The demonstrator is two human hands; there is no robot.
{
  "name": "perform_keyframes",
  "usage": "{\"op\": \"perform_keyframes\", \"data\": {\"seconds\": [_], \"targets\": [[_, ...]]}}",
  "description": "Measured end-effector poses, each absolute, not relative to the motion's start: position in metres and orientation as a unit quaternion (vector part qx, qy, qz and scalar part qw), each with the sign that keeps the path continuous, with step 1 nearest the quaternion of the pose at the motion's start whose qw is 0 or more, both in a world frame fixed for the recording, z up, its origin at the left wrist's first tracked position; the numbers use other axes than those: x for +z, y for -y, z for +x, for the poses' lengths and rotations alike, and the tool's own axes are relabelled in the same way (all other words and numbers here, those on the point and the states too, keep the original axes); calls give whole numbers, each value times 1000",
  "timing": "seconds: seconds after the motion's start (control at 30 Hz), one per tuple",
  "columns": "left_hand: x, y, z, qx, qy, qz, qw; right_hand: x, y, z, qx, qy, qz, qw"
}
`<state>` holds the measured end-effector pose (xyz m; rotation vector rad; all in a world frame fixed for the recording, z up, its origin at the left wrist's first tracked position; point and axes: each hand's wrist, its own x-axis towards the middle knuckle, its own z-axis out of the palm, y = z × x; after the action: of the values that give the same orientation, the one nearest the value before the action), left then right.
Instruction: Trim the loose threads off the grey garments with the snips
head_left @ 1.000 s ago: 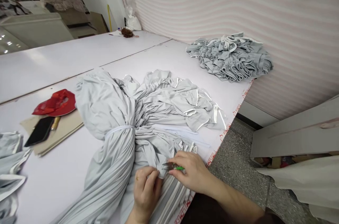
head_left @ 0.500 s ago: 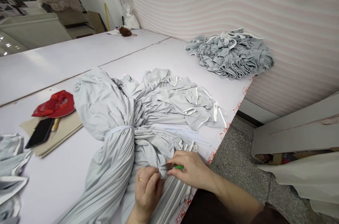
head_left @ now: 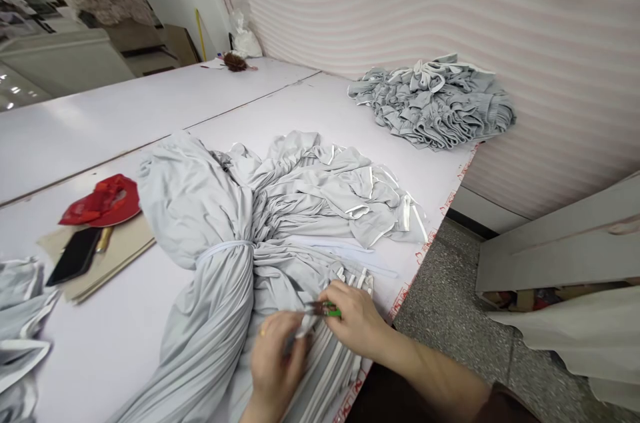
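My right hand (head_left: 353, 318) is closed around small thread snips (head_left: 325, 308) with a green handle, blades pointing left toward my other hand. Slightly smeared by motion, my left hand (head_left: 277, 358) has its fingers bent round a bit of pale grey fabric (head_left: 280, 286) close to the blade tips. That fabric belongs to a large gathered bundle, cinched by a light tie band (head_left: 225, 247). White-trimmed edges of the bundle (head_left: 357, 210) fan out to the right. Stacked grey layers with white edging (head_left: 330, 360) lie beneath my hands.
A heap of grey ruffled pieces (head_left: 440, 103) sits at the far table corner. On the left are a red cap-like item (head_left: 103, 202), a black phone (head_left: 75, 255) and brown card (head_left: 117, 262). The table edge (head_left: 400, 296) with red print runs along the right.
My left hand has shifted and turned slightly, its fingers a little more apart. The snips have risen a little and tilted, still in my right hand.
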<state>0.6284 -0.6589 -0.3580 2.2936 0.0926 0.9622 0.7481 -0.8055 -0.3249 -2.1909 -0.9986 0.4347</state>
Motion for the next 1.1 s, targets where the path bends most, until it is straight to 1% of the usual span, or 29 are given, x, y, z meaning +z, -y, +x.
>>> {"op": "perform_keyframes", "data": {"seconds": [0.07, 0.13, 0.2, 0.3, 0.37, 0.5, 0.73, 0.83, 0.9, 1.03, 1.1], "targets": [[-357, 658, 629, 241, -133, 828, 488, -327, 804, 751, 154, 374, -844, 351], [-355, 657, 630, 147, -231, 744, 609, -325, 807, 755, 155, 390, -829, 369], [-353, 657, 632, 109, -286, 669, 677, -321, 811, 756, 153, 425, -812, 370], [-349, 656, 635, 89, -316, 621, 711, -317, 815, 756, 131, 457, -813, 337], [-348, 655, 637, 75, -317, 621, 713, -317, 814, 755, 118, 465, -815, 325], [-347, 653, 640, 67, -312, 620, 717, -320, 811, 757, 104, 475, -808, 331], [-339, 657, 645, 67, -313, 631, 706, -320, 812, 760, 111, 478, -809, 323], [-340, 654, 645, 61, -299, 642, 703, -320, 814, 762, 117, 472, -806, 338], [-343, 648, 646, 80, -273, 694, 662, -322, 817, 765, 122, 441, -809, 369], [-347, 646, 660, 186, -185, 822, 506, -326, 824, 774, 141, 334, -821, 441], [-347, 651, 672, 168, -122, 872, 443, -327, 826, 777, 148, 307, -819, 461]]}}
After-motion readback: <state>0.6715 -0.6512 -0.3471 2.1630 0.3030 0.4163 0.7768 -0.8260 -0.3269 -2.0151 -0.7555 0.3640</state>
